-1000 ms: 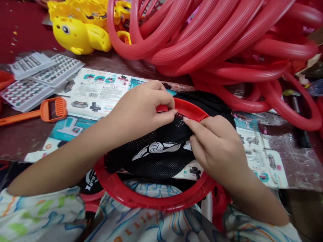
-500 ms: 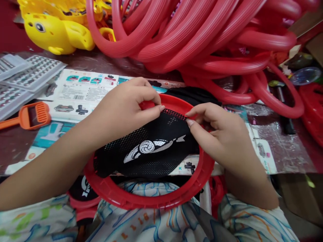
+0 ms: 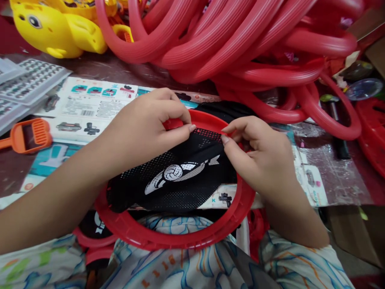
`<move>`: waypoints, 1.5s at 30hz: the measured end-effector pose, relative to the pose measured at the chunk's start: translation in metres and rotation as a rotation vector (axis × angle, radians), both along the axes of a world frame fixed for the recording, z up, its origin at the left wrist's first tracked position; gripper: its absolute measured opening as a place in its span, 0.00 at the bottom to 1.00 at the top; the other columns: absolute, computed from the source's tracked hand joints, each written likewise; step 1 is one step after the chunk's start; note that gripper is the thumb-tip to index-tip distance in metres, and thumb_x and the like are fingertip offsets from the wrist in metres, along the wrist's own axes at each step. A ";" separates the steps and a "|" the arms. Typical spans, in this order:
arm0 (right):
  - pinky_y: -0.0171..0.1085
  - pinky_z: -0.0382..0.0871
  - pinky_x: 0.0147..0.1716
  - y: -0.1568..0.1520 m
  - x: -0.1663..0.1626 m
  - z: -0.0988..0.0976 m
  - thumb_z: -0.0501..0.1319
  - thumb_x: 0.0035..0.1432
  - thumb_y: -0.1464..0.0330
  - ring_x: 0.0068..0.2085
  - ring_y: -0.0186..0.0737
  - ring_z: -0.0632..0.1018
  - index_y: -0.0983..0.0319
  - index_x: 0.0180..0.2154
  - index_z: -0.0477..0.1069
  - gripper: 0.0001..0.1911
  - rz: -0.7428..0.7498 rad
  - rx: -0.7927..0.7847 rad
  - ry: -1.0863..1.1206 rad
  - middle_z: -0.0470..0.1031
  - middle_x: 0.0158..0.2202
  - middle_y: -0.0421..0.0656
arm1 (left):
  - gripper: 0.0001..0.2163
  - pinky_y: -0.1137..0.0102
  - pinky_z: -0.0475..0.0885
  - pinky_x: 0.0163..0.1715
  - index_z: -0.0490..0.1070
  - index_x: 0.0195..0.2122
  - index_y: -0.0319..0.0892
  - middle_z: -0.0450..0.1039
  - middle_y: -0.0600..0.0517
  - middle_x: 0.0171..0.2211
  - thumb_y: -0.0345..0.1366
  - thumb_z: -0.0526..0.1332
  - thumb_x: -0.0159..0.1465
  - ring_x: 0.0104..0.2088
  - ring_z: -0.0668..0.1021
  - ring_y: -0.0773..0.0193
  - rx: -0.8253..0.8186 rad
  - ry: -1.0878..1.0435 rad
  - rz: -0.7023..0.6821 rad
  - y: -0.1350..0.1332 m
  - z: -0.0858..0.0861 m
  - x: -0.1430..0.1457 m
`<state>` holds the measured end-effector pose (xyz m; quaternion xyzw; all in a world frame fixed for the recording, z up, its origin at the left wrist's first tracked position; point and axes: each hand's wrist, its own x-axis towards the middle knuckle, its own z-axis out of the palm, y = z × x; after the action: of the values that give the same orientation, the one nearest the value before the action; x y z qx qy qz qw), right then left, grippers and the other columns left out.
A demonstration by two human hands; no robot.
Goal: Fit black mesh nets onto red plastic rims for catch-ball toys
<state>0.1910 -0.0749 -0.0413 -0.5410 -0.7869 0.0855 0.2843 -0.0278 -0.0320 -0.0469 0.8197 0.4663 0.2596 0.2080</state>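
Note:
A red plastic ring (image 3: 180,241) rests tilted between my lap and the table edge. A black mesh net (image 3: 177,176) with a white printed emblem lies across its upper half. My left hand (image 3: 150,128) pinches the net's edge against the far rim of the ring, fingers closed. My right hand (image 3: 258,156) pinches the same edge a little to the right, thumb and fingers pressed on net and rim. The two hands are a few centimetres apart.
A heap of red rings (image 3: 240,44) fills the back of the table. A yellow toy (image 3: 54,32) sits at the back left, grey blister trays (image 3: 27,84) and an orange tool (image 3: 27,136) at the left. Printed cardboard sheets (image 3: 90,108) cover the table. A black-handled tool (image 3: 337,128) lies at the right.
My right hand has slid up to the ring's far rim, closer to my left hand. The view has shifted, so everything sits a little further left.

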 end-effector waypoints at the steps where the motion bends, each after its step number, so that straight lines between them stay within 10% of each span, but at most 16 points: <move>1: 0.33 0.65 0.26 0.000 0.000 0.000 0.60 0.58 0.75 0.27 0.33 0.74 0.60 0.39 0.72 0.07 0.004 0.003 -0.001 0.75 0.28 0.37 | 0.10 0.65 0.69 0.40 0.76 0.31 0.44 0.73 0.49 0.36 0.39 0.57 0.62 0.40 0.74 0.59 0.002 0.001 0.000 0.000 0.000 0.000; 15: 0.34 0.62 0.27 0.004 0.000 -0.004 0.61 0.59 0.74 0.26 0.33 0.72 0.59 0.40 0.71 0.07 0.027 -0.058 -0.007 0.74 0.28 0.37 | 0.16 0.49 0.65 0.60 0.72 0.55 0.48 0.61 0.41 0.62 0.39 0.54 0.69 0.62 0.67 0.45 0.259 0.180 -0.398 0.002 -0.009 -0.005; 35: 0.35 0.61 0.28 0.008 -0.004 -0.012 0.58 0.57 0.74 0.25 0.35 0.71 0.63 0.42 0.73 0.11 0.001 0.029 -0.151 0.71 0.24 0.37 | 0.17 0.38 0.65 0.58 0.72 0.55 0.49 0.57 0.41 0.65 0.46 0.52 0.69 0.63 0.65 0.35 0.218 0.341 -0.308 0.002 -0.020 -0.002; 45: 0.33 0.64 0.27 -0.012 -0.002 0.019 0.61 0.62 0.70 0.25 0.32 0.73 0.63 0.30 0.73 0.07 0.228 -0.195 -0.013 0.74 0.24 0.37 | 0.21 0.63 0.70 0.58 0.62 0.63 0.39 0.71 0.44 0.58 0.37 0.53 0.70 0.58 0.74 0.56 0.177 0.217 -0.218 0.004 -0.001 -0.008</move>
<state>0.1893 -0.0872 -0.0219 -0.4738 -0.8330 0.1898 0.2138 -0.0357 -0.0280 -0.0481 0.9037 0.3696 0.1855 0.1105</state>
